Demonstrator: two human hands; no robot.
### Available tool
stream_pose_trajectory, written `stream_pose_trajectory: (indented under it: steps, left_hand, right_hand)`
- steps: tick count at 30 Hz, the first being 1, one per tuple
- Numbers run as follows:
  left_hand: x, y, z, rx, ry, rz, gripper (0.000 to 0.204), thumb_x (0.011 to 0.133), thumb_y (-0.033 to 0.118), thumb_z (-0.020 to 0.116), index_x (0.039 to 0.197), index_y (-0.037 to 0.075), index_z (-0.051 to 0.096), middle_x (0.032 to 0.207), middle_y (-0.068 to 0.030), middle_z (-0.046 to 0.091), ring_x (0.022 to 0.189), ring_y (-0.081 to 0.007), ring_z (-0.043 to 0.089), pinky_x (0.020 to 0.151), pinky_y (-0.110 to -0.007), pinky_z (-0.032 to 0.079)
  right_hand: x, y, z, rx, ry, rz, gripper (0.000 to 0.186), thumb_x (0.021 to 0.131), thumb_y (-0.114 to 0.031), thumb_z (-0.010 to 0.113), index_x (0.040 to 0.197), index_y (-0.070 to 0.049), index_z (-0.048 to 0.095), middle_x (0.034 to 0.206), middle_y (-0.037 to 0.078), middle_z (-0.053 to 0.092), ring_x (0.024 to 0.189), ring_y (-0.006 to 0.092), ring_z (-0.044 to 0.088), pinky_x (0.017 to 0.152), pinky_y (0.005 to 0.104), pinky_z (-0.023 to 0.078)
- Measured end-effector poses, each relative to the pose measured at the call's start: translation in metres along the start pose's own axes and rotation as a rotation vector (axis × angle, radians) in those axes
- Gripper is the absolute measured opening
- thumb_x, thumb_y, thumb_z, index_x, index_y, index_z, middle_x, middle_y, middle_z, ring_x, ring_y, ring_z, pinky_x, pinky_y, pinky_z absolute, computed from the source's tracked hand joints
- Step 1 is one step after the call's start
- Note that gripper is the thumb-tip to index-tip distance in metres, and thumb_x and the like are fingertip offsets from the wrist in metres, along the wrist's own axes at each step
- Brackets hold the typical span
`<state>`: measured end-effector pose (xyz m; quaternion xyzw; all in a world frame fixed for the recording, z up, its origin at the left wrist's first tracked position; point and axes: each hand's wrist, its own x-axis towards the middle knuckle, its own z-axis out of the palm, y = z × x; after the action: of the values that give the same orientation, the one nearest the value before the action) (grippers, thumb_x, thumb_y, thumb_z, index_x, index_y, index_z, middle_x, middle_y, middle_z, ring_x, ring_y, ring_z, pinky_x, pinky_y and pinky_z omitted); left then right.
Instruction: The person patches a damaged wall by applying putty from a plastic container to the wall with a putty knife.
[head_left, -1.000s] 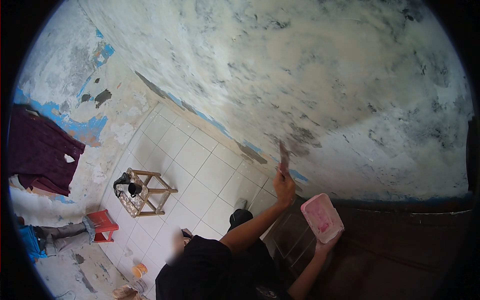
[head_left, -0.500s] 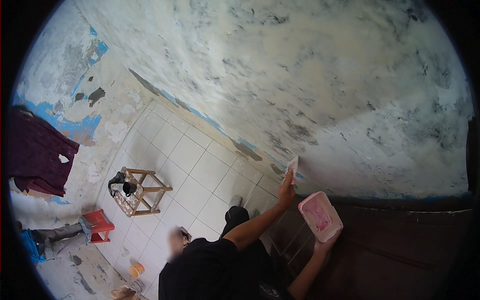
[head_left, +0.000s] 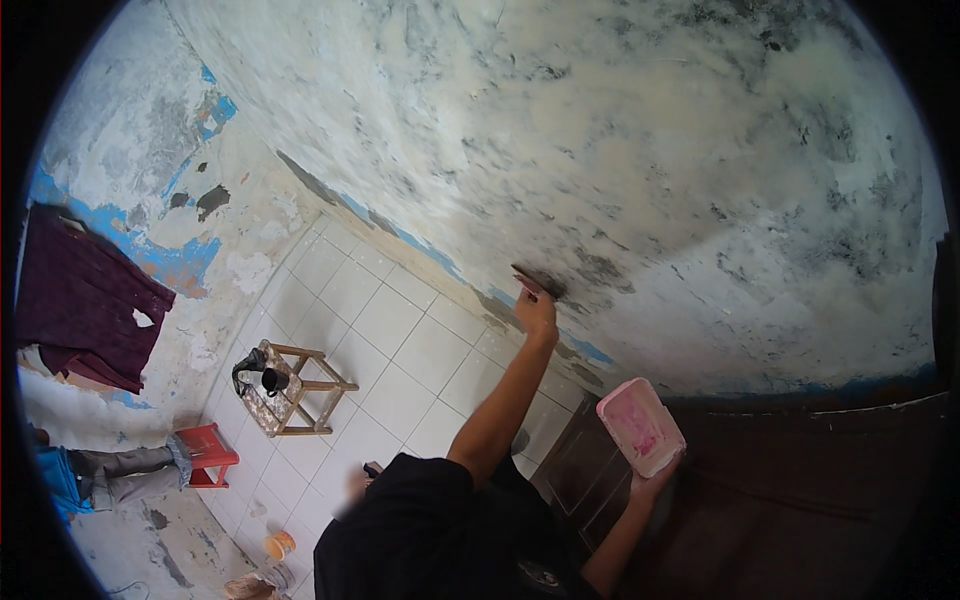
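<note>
The right hand supports the pink tray at its lower end; its fingers are mostly hidden, so I cannot tell their spread. Left of and beyond the tray, the left hand pinches 1 dark flat blade against the patchy wall. This looks like a smoothing stroke; continuing calls for even pressure. Farther left of the tray stands 1 stool.

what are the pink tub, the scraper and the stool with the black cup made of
Tub: probably plastic, fairly smooth, judging by its pink one-piece body and rounded corners. Scraper: unclear; its thin, dark look could fit metal or plastic. Stool: likely wood, worn and pale-spattered on top, going by its brown, straight-barred frame.
</note>
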<state>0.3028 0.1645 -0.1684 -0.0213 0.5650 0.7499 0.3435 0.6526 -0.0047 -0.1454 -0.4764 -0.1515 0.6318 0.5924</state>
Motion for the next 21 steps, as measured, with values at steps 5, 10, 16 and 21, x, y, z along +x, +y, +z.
stream_pose_trajectory:
  steps: [5, 10, 16, 21]
  left_hand:
    - [-0.084, 0.029, -0.008, 0.191, -0.157, 0.304, 0.014, 0.093, 0.003, 0.051, 0.099, -0.004, 0.062, 0.08, -0.0028, 0.062, 0.07, -0.0109, 0.053, 0.064, -0.027, 0.042]
    - [-0.096, 0.011, -0.041, 0.26, -0.069, 0.34, 0.017, 0.093, 0.003, 0.05, 0.105, -0.004, 0.061, 0.084, -0.0079, 0.065, 0.073, -0.0124, 0.055, 0.067, -0.029, 0.043]
    - [-0.002, -0.063, -0.037, 0.422, 0.262, 0.483, 0.029, 0.091, 0.003, 0.05, 0.115, -0.005, 0.062, 0.078, -0.0177, 0.063, 0.064, -0.0237, 0.056, 0.065, -0.036, 0.045]
    - [-0.011, -0.09, 0.013, 0.512, 0.33, 0.848, 0.055, 0.092, 0.001, 0.048, 0.146, -0.001, 0.04, 0.094, -0.0214, 0.067, 0.065, -0.0237, 0.054, 0.065, -0.032, 0.046]
  right_hand:
    - [0.007, -0.006, 0.003, -0.107, 0.0, -0.019, 0.077, 0.093, -0.068, 0.042, 0.152, -0.018, 0.03, 0.157, 0.007, 0.03, 0.144, 0.0319, 0.03, 0.111, 0.0546, 0.032]
    - [0.015, -0.007, -0.009, -0.097, 0.028, -0.003, 0.077, 0.093, -0.067, 0.043, 0.151, -0.018, 0.031, 0.156, 0.008, 0.031, 0.144, 0.0313, 0.03, 0.112, 0.0539, 0.031]
    - [0.009, -0.004, -0.009, -0.128, 0.001, 0.001, 0.076, 0.093, -0.067, 0.042, 0.151, -0.019, 0.033, 0.156, 0.007, 0.033, 0.143, 0.0301, 0.031, 0.111, 0.0538, 0.032]
    - [0.005, 0.005, -0.005, -0.163, -0.072, -0.026, 0.071, 0.095, -0.063, 0.042, 0.15, -0.018, 0.034, 0.155, 0.006, 0.035, 0.142, 0.0301, 0.032, 0.112, 0.052, 0.032]
